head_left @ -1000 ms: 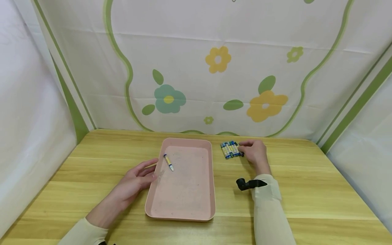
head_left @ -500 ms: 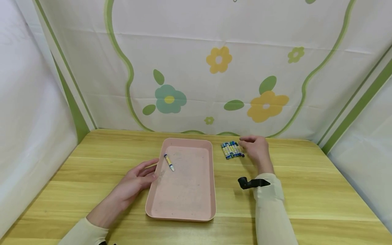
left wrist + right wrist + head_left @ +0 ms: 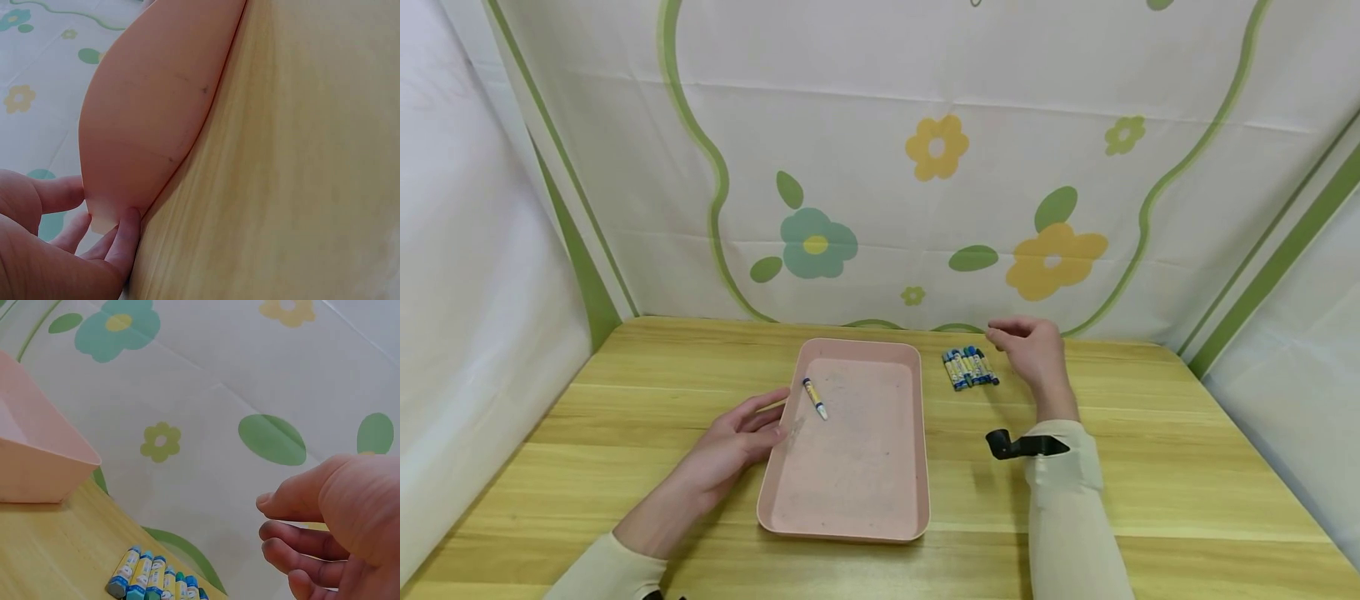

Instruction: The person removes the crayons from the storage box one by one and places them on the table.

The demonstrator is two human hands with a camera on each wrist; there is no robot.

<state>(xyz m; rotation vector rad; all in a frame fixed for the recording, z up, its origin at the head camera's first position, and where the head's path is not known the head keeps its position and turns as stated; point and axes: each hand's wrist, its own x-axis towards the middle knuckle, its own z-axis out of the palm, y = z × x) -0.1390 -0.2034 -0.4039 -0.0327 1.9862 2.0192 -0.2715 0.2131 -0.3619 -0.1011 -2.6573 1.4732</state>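
Wood-grain boards make up the surface [image 3: 1150,467], backed by a pale cloth printed with flowers and green looping lines. Near its far edge lies a tight row of crayons [image 3: 970,367], side by side and touching, just right of the pink tray [image 3: 850,517]; the right wrist view shows five or six wrapped sticks [image 3: 153,578], though the exact count is hard to settle from the head view.

A second ago the right hand [image 3: 1033,350] lay low against the right end of that row, fingertips at the crayons. Now it is lifted clear and drawn back toward the cloth, above and to the right of the row, touching nothing. Its fingers are loosely curled with the thumb forward, and it holds nothing. The row itself has not shifted.

One single crayon [image 3: 813,397] lies alone inside the tray, in the far left part of its floor, slanted, at the same spot as before.

The left hand [image 3: 730,446] has not moved: it rests on the surface at the tray's left rim, fingers nearly straight and relaxed, their tips against the tray's outer wall [image 3: 144,137], as the left wrist view shows. It grips nothing.

Counted: one tray, one loose crayon in it, one row of crayons outside it, two hands. Both forearms wear cream sleeves, and a black strap [image 3: 1018,446] sits at the right wrist.
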